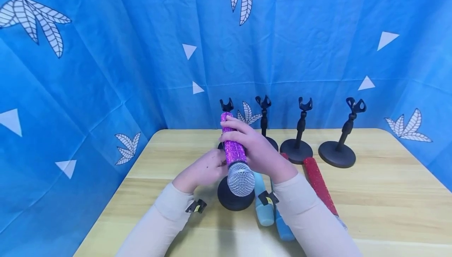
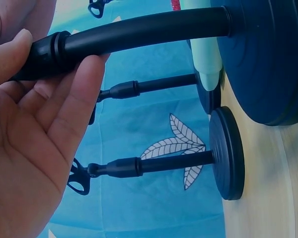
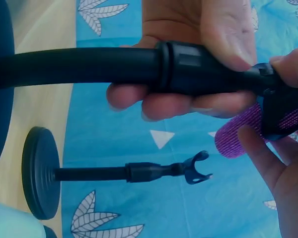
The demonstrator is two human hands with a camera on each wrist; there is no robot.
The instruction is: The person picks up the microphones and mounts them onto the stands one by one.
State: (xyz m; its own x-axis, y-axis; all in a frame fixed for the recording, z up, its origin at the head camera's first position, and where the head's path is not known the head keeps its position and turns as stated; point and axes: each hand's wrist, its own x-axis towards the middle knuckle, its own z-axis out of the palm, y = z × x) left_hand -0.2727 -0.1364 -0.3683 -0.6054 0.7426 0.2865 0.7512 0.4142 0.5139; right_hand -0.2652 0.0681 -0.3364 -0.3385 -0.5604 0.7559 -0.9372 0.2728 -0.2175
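A purple glittery microphone (image 1: 236, 151) with a silver mesh head points toward me in the head view. My right hand (image 1: 259, 147) holds it by its handle, fingers laid over the top. Below it, my left hand (image 1: 208, 168) grips the upper part of a black microphone stand, whose round base (image 1: 234, 203) shows under the mesh head. The left wrist view shows the stand's pole (image 2: 149, 32), with fingers and thumb around its collar. Seen from the right wrist, the stand's black clip (image 3: 285, 111) is around the purple handle, and my right fingers are beside it.
Several black stands with vacant clips line the table's back, among them a middle one (image 1: 297, 149) and a right one (image 1: 337, 153). A red glittery microphone (image 1: 319, 184) lies partly beneath my right forearm. Near it lie a pale blue rod-like handle (image 1: 265, 212) and a bluer one (image 1: 284, 227).
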